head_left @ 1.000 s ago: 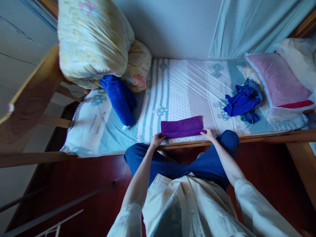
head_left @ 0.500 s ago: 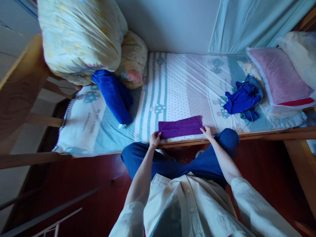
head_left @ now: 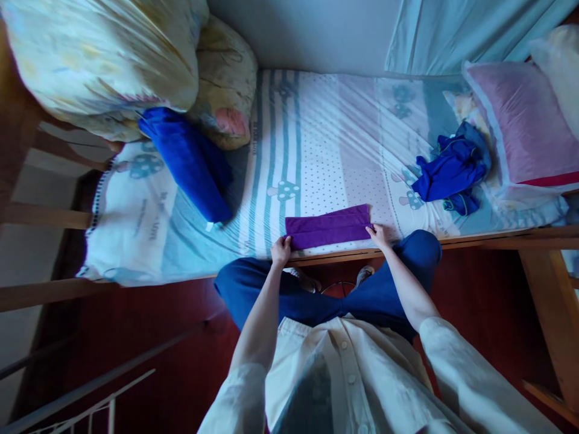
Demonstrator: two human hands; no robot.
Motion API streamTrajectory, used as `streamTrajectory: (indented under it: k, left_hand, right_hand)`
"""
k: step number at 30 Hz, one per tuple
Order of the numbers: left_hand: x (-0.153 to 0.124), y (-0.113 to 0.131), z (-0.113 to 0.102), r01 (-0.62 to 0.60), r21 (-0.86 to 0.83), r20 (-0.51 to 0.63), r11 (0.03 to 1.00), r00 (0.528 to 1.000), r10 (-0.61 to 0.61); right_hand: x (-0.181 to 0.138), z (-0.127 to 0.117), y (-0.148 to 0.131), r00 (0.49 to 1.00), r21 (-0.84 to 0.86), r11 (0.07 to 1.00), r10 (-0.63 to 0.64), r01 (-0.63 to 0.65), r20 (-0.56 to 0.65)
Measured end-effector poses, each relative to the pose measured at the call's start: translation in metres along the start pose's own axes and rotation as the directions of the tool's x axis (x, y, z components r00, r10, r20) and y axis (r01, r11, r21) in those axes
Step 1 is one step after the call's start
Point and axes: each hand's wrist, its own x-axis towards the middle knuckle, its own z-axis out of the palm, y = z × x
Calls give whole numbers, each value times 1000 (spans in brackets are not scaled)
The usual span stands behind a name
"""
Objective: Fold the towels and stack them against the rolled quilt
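Both hands have drawn slightly closer to the bed's near edge since the earlier frames, and the purple towel has come with them, now a narrower folded strip. Head view: the purple towel (head_left: pixel 329 225) lies flat on the patterned sheet (head_left: pixel 316 150), just inside the wooden bed rail (head_left: pixel 488 241). The left hand (head_left: pixel 281 250) has its fingers clamped on the towel's left end; the right hand (head_left: pixel 379 235) rests at the right end, fingers together on the corner, though whether they pinch the cloth cannot be told. A rolled blue towel (head_left: pixel 190 166) lies well apart to the left beside a yellow pillow (head_left: pixel 104 60); crumpled blue clothing (head_left: pixel 452 175) sits by a pink pillow (head_left: pixel 525 126).
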Motion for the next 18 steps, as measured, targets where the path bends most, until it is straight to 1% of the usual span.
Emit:
streamTrajectory:
  k: [5,11,14,18]
  left_hand:
    - [6,-4,4,6,13,16,1000,1000,-6]
    - [5,-7,9,-17,-57,-50,998,999,14]
    - [1,-5,6,-17,-71,-41,997,999,14]
    - [-5,0,-2,-33,-96,-33,995,999,30]
  right_hand:
    - [0,-3,-2,1000,-19,1000,-9,10,20]
    - [0,-7,-11,999,22,1000,3,-4,35]
    - [-1,-9,-16,999,41,999,11,-13,33]
    - [-3,-12,-25,998,26,999,36,-38,45]
